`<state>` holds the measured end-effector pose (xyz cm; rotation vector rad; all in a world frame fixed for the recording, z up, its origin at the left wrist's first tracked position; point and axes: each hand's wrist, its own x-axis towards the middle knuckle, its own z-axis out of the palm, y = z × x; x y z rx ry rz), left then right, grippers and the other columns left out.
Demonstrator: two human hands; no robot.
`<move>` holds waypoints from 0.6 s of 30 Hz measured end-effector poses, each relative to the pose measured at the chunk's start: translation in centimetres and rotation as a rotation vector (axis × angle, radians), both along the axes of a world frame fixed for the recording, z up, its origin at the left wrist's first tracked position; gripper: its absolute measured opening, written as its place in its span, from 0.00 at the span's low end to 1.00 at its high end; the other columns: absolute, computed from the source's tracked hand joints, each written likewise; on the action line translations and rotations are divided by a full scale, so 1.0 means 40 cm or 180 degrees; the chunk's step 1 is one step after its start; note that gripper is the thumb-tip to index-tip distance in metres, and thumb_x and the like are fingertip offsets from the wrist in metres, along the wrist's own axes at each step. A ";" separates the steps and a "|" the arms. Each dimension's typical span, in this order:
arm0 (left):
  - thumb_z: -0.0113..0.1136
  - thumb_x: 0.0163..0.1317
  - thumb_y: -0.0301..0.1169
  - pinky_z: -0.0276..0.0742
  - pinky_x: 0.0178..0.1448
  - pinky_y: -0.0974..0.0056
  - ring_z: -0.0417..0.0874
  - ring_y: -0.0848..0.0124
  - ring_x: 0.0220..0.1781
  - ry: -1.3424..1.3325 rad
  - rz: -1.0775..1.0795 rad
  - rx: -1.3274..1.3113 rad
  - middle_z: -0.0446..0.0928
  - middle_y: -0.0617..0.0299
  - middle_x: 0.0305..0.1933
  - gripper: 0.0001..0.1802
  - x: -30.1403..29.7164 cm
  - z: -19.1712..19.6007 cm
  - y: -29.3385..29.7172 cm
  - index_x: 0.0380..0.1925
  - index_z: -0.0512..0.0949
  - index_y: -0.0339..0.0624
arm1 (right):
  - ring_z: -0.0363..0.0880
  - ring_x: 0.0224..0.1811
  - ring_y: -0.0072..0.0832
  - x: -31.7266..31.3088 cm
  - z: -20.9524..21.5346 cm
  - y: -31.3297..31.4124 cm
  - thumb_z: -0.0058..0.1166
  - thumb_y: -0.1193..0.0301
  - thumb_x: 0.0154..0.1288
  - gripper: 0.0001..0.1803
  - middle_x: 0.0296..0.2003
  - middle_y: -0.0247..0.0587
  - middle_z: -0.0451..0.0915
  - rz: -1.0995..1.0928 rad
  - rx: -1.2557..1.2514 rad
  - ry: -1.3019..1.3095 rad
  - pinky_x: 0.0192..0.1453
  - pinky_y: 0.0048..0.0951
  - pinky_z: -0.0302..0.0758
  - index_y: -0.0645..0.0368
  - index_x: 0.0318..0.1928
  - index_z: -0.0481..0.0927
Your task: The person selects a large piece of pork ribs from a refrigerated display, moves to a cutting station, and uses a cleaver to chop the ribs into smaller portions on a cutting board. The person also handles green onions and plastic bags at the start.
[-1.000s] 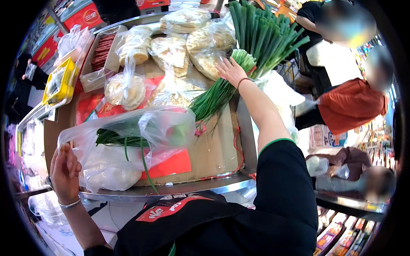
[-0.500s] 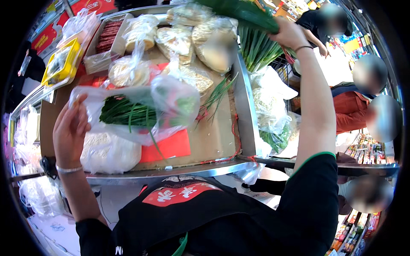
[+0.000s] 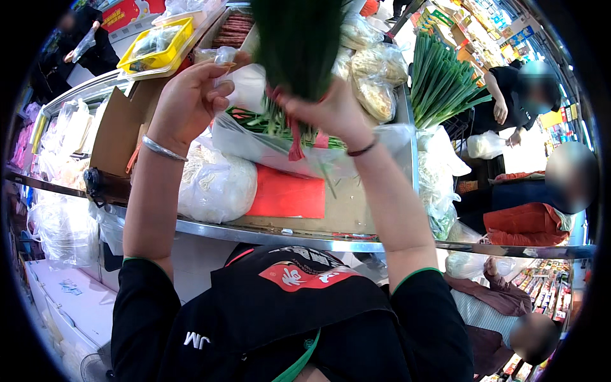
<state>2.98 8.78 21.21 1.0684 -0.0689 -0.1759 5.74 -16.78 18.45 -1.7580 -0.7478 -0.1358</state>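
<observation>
My right hand [image 3: 337, 114] is closed round a bunch of green chives [image 3: 298, 51] near its lower end, where a red tie [image 3: 296, 143] hangs down. The leaves point away from me, blurred at the top. My left hand [image 3: 197, 92] pinches the edge of a clear plastic bag, fingertips together. Below both hands the bag [image 3: 248, 143] spreads across the counter, with more green stalks [image 3: 254, 121] inside it. Against the bag's near left side rests a full bag of white noodles [image 3: 216, 184], next to a flat red sheet [image 3: 286, 194].
Bagged pale foods [image 3: 379, 70] and a box of reddish sticks [image 3: 234, 30] lie at the back. A yellow basket [image 3: 156, 44] stands far left. Long green onions [image 3: 442, 83] stand beyond the right metal edge. People [image 3: 509, 95] are on the right.
My right hand has brought the chives from the upper right down over the bag. My left hand, still at the bag's edge, has moved up and right. The view has shifted.
</observation>
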 end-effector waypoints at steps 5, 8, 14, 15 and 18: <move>0.40 0.70 0.29 0.69 0.27 0.84 0.73 0.85 0.29 -0.0063 -0.0638 -0.0436 0.62 0.43 0.72 0.28 -0.010 -0.024 0.113 0.67 0.59 0.24 | 0.83 0.44 0.43 0.015 -0.231 -0.021 0.65 0.63 0.51 0.17 0.36 0.46 0.83 -0.0084 -0.2906 -0.0200 0.51 0.38 0.77 0.54 0.42 0.82; 0.39 0.66 0.23 0.66 0.23 0.82 0.56 0.87 0.19 0.0191 -0.0361 -0.0355 0.60 0.40 0.73 0.29 -0.050 0.022 0.055 0.68 0.57 0.23 | 0.82 0.48 0.44 0.021 -0.305 -0.012 0.60 0.62 0.56 0.17 0.42 0.45 0.84 -0.0139 -0.4296 -0.0228 0.53 0.50 0.74 0.51 0.46 0.82; 0.44 0.69 0.25 0.68 0.28 0.80 0.61 0.85 0.25 0.0472 0.0555 0.0031 0.50 0.40 0.77 0.32 0.020 0.010 -0.077 0.71 0.51 0.26 | 0.82 0.49 0.43 0.011 -0.477 0.090 0.58 0.59 0.59 0.27 0.48 0.49 0.82 -0.1399 -0.4358 -0.0015 0.53 0.59 0.71 0.57 0.58 0.75; 0.45 0.70 0.25 0.68 0.28 0.80 0.62 0.85 0.26 0.0321 0.0345 -0.0188 0.49 0.41 0.77 0.32 0.047 -0.003 -0.062 0.71 0.50 0.26 | 0.82 0.49 0.42 0.012 -0.426 0.045 0.58 0.58 0.59 0.27 0.47 0.51 0.83 -0.0724 -0.3505 -0.0006 0.52 0.56 0.73 0.58 0.57 0.77; 0.45 0.70 0.26 0.66 0.29 0.79 0.61 0.84 0.26 0.0122 -0.0051 -0.0569 0.46 0.44 0.79 0.33 0.069 -0.026 0.020 0.72 0.49 0.27 | 0.83 0.43 0.40 0.071 -0.232 -0.150 0.53 0.57 0.68 0.20 0.39 0.53 0.84 0.1436 -0.1007 0.0415 0.51 0.40 0.78 0.62 0.45 0.83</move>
